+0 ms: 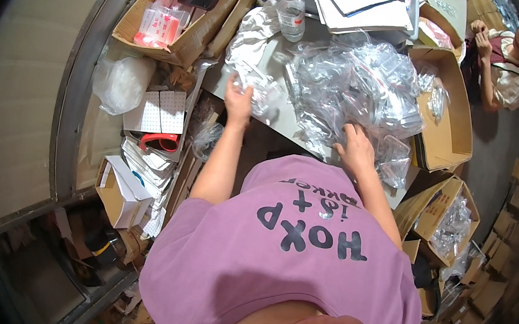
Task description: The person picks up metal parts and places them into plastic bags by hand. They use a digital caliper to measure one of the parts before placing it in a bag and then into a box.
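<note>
Left hand [238, 103]: fingers curled at clear bag [266, 99], grip unclear. Right hand [358, 151]: fingers against bag heap [359, 84] beyond them, grip also unclear.

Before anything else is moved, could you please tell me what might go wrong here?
The pile of clear plastic bags reaches the near edge of the table by the right hand, so some might slide off. The bottle stands upright close to that pile and could be knocked over if the bags shift.
</note>
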Motion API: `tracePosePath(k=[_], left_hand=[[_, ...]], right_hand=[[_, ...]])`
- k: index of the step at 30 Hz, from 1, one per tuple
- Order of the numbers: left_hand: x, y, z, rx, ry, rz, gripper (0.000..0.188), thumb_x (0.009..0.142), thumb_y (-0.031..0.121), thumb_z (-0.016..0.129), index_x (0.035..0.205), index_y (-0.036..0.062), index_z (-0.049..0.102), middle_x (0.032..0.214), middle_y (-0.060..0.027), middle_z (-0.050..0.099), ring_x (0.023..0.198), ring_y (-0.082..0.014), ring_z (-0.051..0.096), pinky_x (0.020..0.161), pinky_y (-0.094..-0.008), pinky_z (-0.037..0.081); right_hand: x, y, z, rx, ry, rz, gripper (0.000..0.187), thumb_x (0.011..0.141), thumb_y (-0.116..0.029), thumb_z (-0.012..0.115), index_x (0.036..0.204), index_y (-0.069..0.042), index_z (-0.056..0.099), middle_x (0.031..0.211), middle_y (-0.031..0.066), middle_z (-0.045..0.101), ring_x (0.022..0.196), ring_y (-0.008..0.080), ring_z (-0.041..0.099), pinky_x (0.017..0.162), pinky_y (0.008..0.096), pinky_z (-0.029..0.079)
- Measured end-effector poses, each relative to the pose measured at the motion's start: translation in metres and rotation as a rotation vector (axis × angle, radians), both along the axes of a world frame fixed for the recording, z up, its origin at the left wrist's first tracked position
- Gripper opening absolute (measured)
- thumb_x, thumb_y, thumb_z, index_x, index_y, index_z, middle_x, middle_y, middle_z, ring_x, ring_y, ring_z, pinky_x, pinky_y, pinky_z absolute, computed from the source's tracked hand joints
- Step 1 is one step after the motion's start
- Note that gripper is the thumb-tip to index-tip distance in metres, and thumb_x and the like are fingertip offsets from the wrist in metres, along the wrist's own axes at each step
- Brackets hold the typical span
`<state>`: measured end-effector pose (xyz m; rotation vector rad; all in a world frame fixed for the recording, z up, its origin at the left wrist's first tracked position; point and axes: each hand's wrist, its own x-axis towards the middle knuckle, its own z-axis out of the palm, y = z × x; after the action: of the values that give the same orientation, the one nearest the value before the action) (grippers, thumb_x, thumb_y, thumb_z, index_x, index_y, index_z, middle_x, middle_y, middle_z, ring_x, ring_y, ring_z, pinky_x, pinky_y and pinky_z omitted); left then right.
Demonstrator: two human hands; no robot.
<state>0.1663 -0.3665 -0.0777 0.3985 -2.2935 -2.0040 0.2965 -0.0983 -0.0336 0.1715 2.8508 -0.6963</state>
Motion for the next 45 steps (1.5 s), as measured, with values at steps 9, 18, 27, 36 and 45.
tracePosePath(k=[9, 18, 27, 36, 45], left_hand=[[-0.096, -0.069, 0.001, -0.976, -0.410, -0.670, 0.041, 0.062, 0.016, 0.059, 0.101, 0.0042, 0.063, 0.097, -0.0204, 0.062, 0.090, -0.0297, 0.061, 0.080, -0.0323, 0.046], [-0.091, -0.072, 0.008, -1.329, -0.221, -0.878, 0.031, 0.066, 0.009, 0.058, 0.097, 0.0080, 0.064, 0.094, -0.0199, 0.061, 0.091, -0.0332, 0.058, 0.083, -0.0396, 0.045], [-0.086, -0.062, 0.032, -1.400, -0.048, -0.828, 0.021, 0.072, 0.002, 0.050, 0.086, 0.0022, 0.065, 0.091, -0.0220, 0.061, 0.087, -0.0344, 0.059, 0.079, -0.0405, 0.047], [-0.057, -0.057, 0.111, -1.038, -0.283, -0.980, 0.029, 0.065, 0.006, 0.058, 0.094, 0.0037, 0.065, 0.089, -0.0155, 0.064, 0.080, -0.0230, 0.062, 0.075, -0.0315, 0.049], [0.036, 0.029, 0.100, -0.005, 0.140, -0.846, 0.038, 0.074, 0.002, 0.061, 0.108, 0.0025, 0.045, 0.094, -0.0059, 0.055, 0.085, -0.0101, 0.051, 0.074, -0.0235, 0.042]], right_hand=[[0.001, 0.000, 0.001, -0.036, 0.010, -0.007, 0.040, 0.070, -0.019, 0.068, 0.102, -0.007, 0.047, 0.098, 0.0166, 0.052, 0.088, 0.0368, 0.055, 0.073, 0.0443, 0.045], [0.000, 0.002, -0.001, -0.049, 0.021, -0.006, 0.039, 0.070, -0.019, 0.067, 0.102, -0.007, 0.048, 0.097, 0.0170, 0.053, 0.089, 0.0371, 0.054, 0.074, 0.0441, 0.045], [-0.002, 0.001, 0.002, -0.055, -0.006, -0.021, 0.037, 0.071, -0.019, 0.067, 0.101, -0.007, 0.049, 0.100, 0.0161, 0.054, 0.093, 0.0363, 0.053, 0.077, 0.0437, 0.044], [-0.005, -0.002, 0.011, -0.229, 0.011, 0.061, 0.035, 0.073, -0.024, 0.066, 0.099, -0.004, 0.054, 0.102, 0.0154, 0.055, 0.092, 0.0332, 0.055, 0.077, 0.0404, 0.045], [-0.042, -0.061, 0.041, -1.640, -0.350, -0.210, 0.043, 0.083, -0.022, 0.060, 0.119, -0.003, 0.045, 0.112, 0.0081, 0.052, 0.095, 0.0156, 0.053, 0.081, 0.0278, 0.043]])
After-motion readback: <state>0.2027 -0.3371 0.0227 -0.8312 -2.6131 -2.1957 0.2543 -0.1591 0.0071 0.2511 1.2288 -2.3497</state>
